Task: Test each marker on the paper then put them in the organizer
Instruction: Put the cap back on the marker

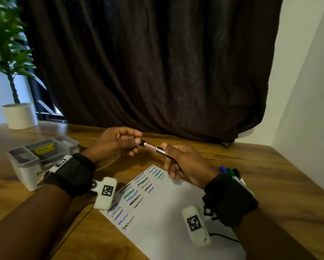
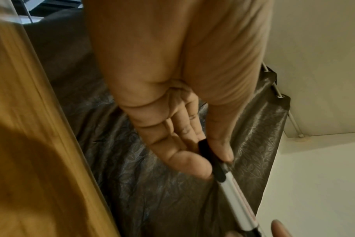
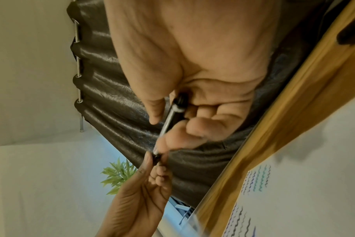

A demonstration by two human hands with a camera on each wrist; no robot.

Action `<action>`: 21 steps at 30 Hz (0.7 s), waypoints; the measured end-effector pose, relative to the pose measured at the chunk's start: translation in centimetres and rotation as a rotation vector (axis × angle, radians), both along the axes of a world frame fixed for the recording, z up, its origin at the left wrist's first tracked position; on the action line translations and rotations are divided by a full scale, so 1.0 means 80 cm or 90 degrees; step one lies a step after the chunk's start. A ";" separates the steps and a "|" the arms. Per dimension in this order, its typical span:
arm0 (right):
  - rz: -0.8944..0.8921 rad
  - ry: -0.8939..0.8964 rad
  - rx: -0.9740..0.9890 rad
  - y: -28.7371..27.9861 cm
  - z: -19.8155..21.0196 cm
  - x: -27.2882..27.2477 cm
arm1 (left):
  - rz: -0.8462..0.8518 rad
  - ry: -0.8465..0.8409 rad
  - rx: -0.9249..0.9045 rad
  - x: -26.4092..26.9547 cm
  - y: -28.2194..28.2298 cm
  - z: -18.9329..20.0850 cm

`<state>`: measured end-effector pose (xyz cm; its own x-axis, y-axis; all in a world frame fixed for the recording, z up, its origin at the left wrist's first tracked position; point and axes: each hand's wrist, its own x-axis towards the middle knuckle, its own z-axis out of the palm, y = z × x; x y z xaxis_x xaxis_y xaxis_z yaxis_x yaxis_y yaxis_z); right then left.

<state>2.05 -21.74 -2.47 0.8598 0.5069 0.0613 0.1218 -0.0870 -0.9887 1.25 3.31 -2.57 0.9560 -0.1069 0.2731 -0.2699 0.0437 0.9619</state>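
Marker (image 1: 153, 147): held over counter (image 1: 251, 166) above paper (image 1: 166, 212), level w/ both ends gripped. Left hand (image 1: 116, 143) pinches black cap (image 2: 205, 150); right hand (image 1: 183, 164) grips barrel, prob. to uncap or recap. Organizer (image 1: 31, 166) at left, apart.

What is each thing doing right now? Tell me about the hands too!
marker: off the table, held at both ends, cap on.
left hand: pinching the marker's cap end.
right hand: grip closed round the marker's barrel.
paper: flat on the table, covered in squiggles.
organizer: on the table at the left; contents unclear.
other markers: lying beside the right wrist, capped.
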 end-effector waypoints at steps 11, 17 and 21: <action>0.101 0.099 -0.141 -0.026 -0.013 0.001 | 0.348 -0.102 0.122 -0.115 0.091 0.093; 0.168 0.100 -0.221 -0.028 -0.020 0.002 | 0.551 -0.132 0.281 -0.186 0.172 0.135; 0.183 0.097 -0.230 -0.028 -0.020 0.003 | 0.632 -0.110 0.378 -0.200 0.202 0.128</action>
